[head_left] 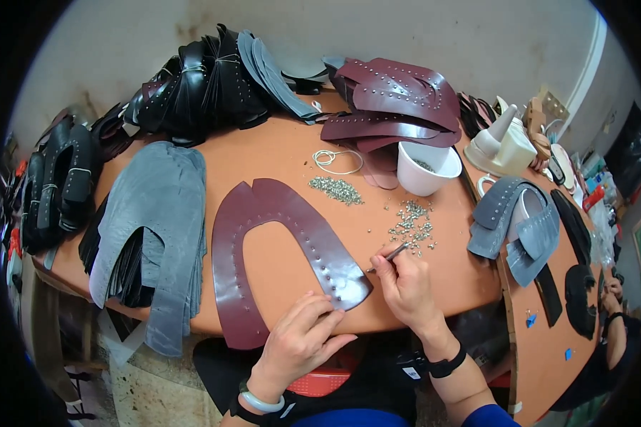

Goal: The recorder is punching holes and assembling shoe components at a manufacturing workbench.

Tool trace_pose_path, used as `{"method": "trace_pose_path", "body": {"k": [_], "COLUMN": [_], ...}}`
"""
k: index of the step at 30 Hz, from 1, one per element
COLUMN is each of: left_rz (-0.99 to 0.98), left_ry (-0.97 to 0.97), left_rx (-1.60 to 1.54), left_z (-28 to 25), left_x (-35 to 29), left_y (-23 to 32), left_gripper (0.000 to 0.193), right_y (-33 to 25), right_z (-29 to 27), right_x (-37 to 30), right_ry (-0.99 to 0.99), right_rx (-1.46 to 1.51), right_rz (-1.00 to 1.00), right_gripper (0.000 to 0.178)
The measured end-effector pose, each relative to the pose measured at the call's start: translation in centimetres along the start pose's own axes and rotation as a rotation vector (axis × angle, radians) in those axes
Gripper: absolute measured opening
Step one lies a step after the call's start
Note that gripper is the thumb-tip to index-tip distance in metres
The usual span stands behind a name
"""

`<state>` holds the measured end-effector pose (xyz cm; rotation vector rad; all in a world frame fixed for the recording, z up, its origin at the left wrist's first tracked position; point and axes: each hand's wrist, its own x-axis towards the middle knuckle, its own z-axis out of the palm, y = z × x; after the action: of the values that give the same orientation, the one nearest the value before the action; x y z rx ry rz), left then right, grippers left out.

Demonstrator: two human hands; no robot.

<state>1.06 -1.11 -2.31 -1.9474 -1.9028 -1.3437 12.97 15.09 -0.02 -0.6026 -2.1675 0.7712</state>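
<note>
A burgundy horseshoe-shaped leather piece lies on the orange tabletop, a row of small studs or holes following its inner edge. My left hand rests with its fingertips on the piece's right leg, near the end, thumb apart from them. Just right of that leg, my right hand grips a slim dark tool, pen-like, its exact kind unclear. Beyond that hand lie loose metal studs. Another heap of small metal pieces sits farther left, beside a loop of white cord.
A white tub with metal bits stands before stacked burgundy leather. Grey leather pieces are piled left, black bundles behind. Right are a white bottle, grey strips and another person's hand.
</note>
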Motion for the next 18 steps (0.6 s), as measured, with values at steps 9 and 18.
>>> {"method": "trace_pose_path", "body": {"k": [9,18], "left_rz": [0.016,0.036], "left_ry": [0.002,0.006], "left_rx": [-0.013,-0.006], "left_z": [0.0,0.1], "left_x": [-0.1,-0.3], "left_y": [-0.2,-0.3], "left_gripper": [0.039,0.039], "right_y": [0.5,0.0], "right_z": [-0.2,1.1], "right_x": [-0.2,0.0], "right_ry": [0.027,-0.008], "right_rx": [0.082,0.185], "right_rz": [0.056,0.042], "right_gripper": [0.012,0.015]}}
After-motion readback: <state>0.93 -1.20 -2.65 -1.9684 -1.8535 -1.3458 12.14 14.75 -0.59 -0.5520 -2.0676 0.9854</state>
